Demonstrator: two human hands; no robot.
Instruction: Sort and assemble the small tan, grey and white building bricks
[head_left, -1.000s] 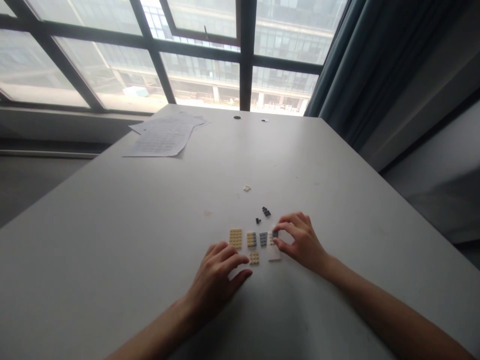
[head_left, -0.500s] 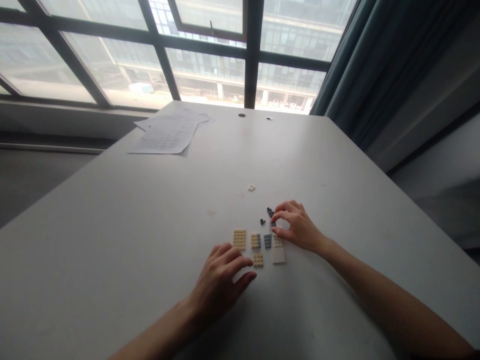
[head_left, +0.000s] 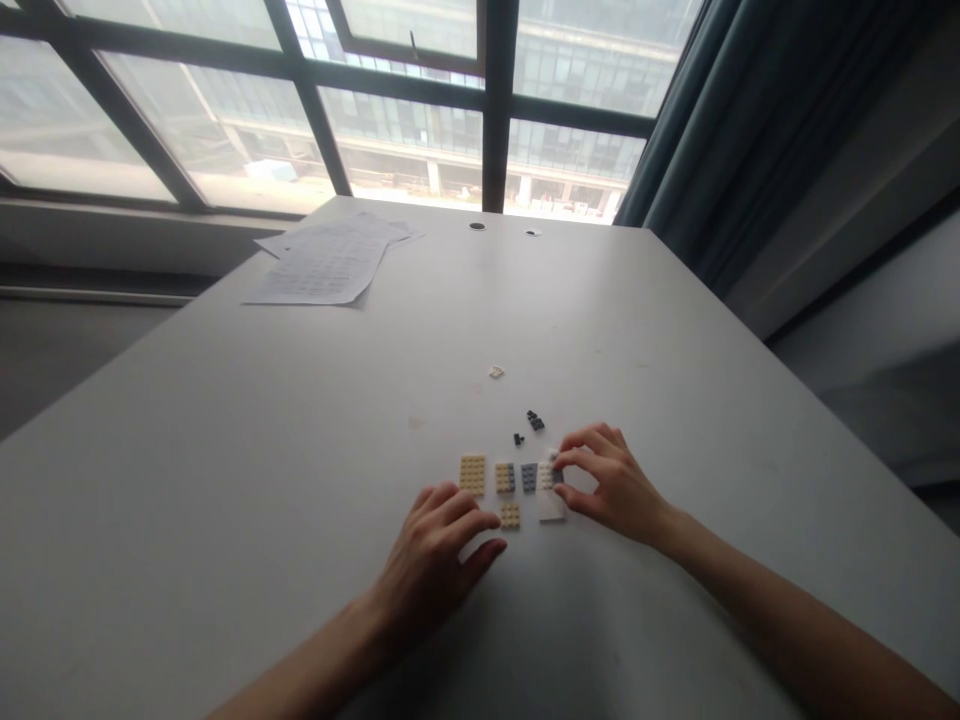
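My right hand [head_left: 611, 480] pinches a small dark grey building brick [head_left: 558, 476] between thumb and fingers, at the right edge of a white studded plate [head_left: 546, 474]. Below that plate lies a smooth pale tile [head_left: 551, 508]. My left hand [head_left: 442, 540] rests open on the table, its index fingertip beside a small tan plate [head_left: 510, 516] and its thumb apart. Above it lies a larger tan plate [head_left: 472, 474]. Between the hands are a tan-and-grey piece [head_left: 505, 477] and a blue-grey plate [head_left: 529, 477].
Black pieces [head_left: 535, 420] and a smaller black piece [head_left: 519, 439] lie beyond the plates. Farther off is a small white piece [head_left: 496, 371]. Printed papers [head_left: 315, 270] cover the table's far left corner. A dark curtain [head_left: 697, 150] hangs at the right.
My right hand has moved toward me and slightly right with the dark grey brick, from near the black pieces to the white plate's edge. My left hand stays about where it was.
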